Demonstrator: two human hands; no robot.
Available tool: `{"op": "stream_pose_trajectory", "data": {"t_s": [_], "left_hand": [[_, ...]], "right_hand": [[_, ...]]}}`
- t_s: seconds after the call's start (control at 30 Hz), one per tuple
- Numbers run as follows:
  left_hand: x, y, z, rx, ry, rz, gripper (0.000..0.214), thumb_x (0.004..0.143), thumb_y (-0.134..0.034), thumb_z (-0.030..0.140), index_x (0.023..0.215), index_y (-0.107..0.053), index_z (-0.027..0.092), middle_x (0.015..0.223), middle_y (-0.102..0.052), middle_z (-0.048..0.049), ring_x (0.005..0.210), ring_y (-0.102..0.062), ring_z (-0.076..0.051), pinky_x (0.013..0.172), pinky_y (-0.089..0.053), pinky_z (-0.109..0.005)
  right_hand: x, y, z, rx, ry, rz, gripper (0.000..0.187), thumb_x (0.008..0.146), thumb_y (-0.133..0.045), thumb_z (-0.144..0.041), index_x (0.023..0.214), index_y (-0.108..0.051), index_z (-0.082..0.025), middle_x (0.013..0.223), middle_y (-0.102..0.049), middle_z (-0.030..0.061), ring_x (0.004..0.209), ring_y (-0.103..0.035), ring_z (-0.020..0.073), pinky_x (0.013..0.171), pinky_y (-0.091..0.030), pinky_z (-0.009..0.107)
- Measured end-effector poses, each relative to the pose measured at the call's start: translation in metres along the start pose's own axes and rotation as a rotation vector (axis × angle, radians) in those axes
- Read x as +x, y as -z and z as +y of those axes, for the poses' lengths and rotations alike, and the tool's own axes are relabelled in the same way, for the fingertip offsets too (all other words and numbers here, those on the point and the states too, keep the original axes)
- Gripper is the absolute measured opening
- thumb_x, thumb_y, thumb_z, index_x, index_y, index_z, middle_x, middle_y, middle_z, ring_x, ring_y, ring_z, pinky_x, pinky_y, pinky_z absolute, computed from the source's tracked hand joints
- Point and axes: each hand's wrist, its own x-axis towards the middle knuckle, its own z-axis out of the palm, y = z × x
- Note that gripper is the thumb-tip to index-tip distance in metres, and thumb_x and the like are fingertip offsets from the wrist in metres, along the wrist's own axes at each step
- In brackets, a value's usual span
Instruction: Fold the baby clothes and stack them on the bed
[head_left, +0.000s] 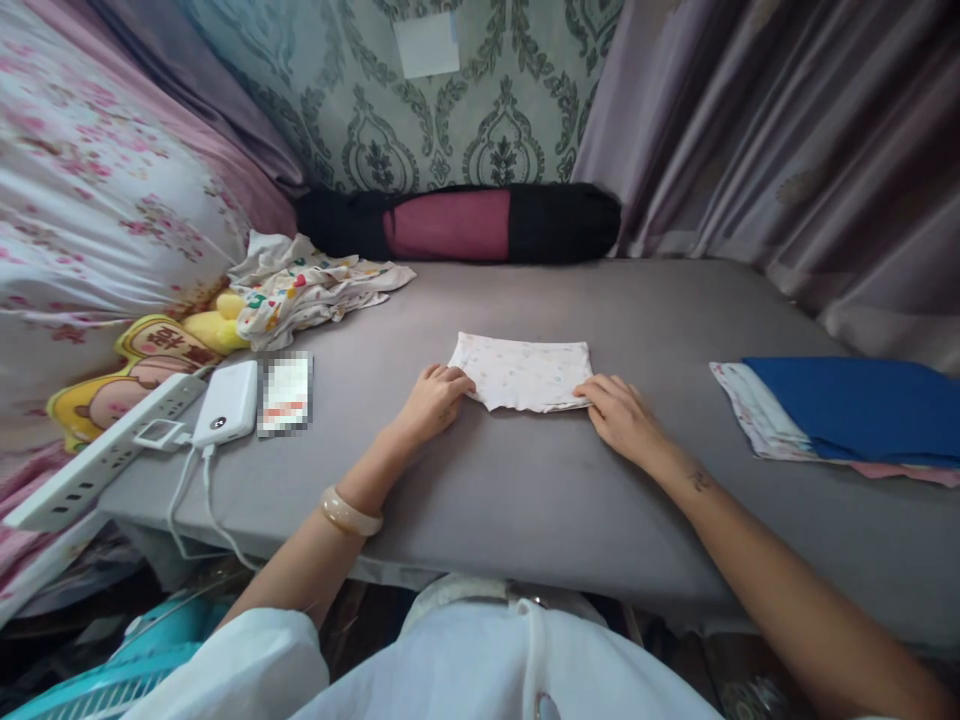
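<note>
A folded white garment (525, 372) with small pale prints lies flat in the middle of the grey-covered surface (517, 490). Its near edge is slightly wavy, and which kind of garment it is cannot be made out. My left hand (439, 400) has its fingers closed on the near left corner. At the near right corner, my right hand (619, 410) grips the cloth between thumb and fingers. Both forearms reach in from the front, and a pale bangle (351, 512) circles the left wrist.
Folded clothes (862, 410), blue on top, are stacked at the right. A crumpled printed garment (300, 290) lies back left. Nearer are yellow plush toys (169, 345), a power strip (105, 450), a white power bank (226, 400) with cables and a blurred packet (286, 393). A black-and-maroon roll (450, 225) lines the back.
</note>
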Motion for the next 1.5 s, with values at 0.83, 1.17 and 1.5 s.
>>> {"op": "stream_pose_trajectory", "data": {"t_s": [0.83,1.17,1.5], "left_hand": [[0.089,-0.036,0.048,0.064,0.175,-0.131,0.050,0.097,-0.030,0.023,0.146,-0.035,0.011,0.154,-0.037,-0.0136,0.146,-0.026,-0.027,0.118,-0.020,-0.050],[0.087,-0.050,0.037,0.089,0.176,-0.066,0.051,0.101,-0.025,0.036,0.146,-0.039,0.017,0.153,-0.040,-0.0071,0.142,-0.033,-0.027,0.117,-0.024,-0.048],[0.083,-0.049,0.027,0.129,0.271,-0.018,0.053,0.101,-0.023,0.042,0.143,-0.044,0.016,0.151,-0.044,-0.0091,0.142,-0.033,-0.029,0.117,-0.024,-0.048]], "right_hand": [[0.100,-0.032,-0.058,0.019,-0.200,-0.164,0.056,0.097,-0.024,-0.023,0.147,-0.036,-0.002,0.155,-0.033,0.0138,0.145,-0.025,0.0253,0.118,-0.016,0.045],[0.094,-0.047,-0.049,0.059,-0.221,-0.150,0.057,0.096,-0.024,-0.027,0.148,-0.036,-0.006,0.155,-0.035,0.0100,0.144,-0.027,0.0240,0.119,-0.014,0.047],[0.087,-0.049,-0.031,-0.019,-0.374,-0.112,0.056,0.098,-0.023,-0.029,0.146,-0.041,-0.006,0.153,-0.039,0.0118,0.143,-0.030,0.0255,0.118,-0.017,0.044]]}}
